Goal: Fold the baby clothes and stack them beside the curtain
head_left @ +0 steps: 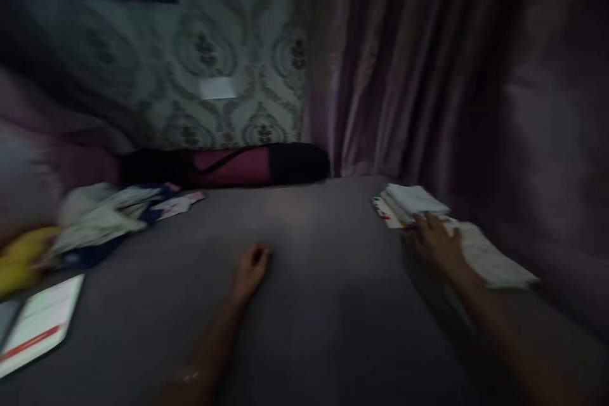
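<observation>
My left hand (252,269) rests on the grey bed sheet (304,304), fingers curled in to the thumb with a small dark gap between them and nothing visible inside. To the right, my right hand (435,242) reaches to a stack of folded clothes, its fingers stretched out and apart. It touches or hovers just over the stack's near edge; blur hides which. On the stack lies a white folded cloth (416,198), with a patterned cloth (387,212) showing at its left side. Beside the wrist is another pale folded cloth (492,257).
Crumpled clothes (102,216) and a yellow item (28,257) lie at the left. A tablet-like lit screen (42,323) is at the near left. A long pink and black bag (233,167) lies along the patterned wall. Purple curtains (380,63) hang behind the folded stack.
</observation>
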Available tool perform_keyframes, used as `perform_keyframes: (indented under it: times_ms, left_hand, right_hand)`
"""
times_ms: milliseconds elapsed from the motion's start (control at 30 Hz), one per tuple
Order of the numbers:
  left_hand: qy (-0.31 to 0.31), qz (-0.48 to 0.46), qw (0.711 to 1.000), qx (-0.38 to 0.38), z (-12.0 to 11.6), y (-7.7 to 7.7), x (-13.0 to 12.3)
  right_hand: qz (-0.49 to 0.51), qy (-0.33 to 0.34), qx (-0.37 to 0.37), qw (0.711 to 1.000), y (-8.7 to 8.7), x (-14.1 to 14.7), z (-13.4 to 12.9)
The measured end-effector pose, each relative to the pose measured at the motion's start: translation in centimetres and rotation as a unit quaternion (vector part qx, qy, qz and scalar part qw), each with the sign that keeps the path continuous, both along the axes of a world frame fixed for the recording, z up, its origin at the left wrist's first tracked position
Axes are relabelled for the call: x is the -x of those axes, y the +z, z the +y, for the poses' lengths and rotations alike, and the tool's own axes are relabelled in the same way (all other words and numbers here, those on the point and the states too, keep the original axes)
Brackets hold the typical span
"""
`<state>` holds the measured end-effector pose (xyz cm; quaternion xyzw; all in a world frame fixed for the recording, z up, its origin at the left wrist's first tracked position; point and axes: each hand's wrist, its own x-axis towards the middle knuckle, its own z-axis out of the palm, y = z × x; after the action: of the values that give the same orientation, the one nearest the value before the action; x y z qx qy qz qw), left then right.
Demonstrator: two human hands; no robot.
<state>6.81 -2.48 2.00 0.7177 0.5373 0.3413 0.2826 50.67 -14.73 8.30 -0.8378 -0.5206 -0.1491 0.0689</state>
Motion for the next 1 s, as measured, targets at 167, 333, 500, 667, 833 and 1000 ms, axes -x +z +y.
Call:
perform_keyframes:
  times_ms: [167, 333, 500, 667, 833, 1000]
  left_hand:
    - [0.015, 0.049, 0.998, -0.03, 0.4, -0.3, 0.0]
    - [0.029, 0.076, 0.996, -0.03, 0.5, -0.1, 0.6]
    - [0.028, 0.074, 0.997, -0.023, 1.0, -0.5, 0.7]
    - [-0.071, -0.004, 0.996, 0.045, 3.2, -0.8, 2.4]
    - [0.063, 0.095, 0.993, 0.012, 7.2, 1.5, 9.9]
    - [0.17, 0.197, 0.965, 0.015, 11.1, 4.0, 20.0]
  right_hand:
    - [0.055, 0.167, -0.058, 0.983, -4.9, 5.4, 6.2]
    - [0.122, 0.263, -0.014, 0.957, -8.7, 15.1, 11.2]
    - [0.12, 0.333, 0.005, 0.935, -8.8, 23.5, 12.4]
    - [0.081, 0.316, 0.014, 0.945, -8.6, 26.5, 12.1]
    - [0.047, 0.321, -0.007, 0.946, -8.9, 26.6, 11.8]
    - [0.042, 0.314, -0.009, 0.948, -8.7, 26.9, 11.8]
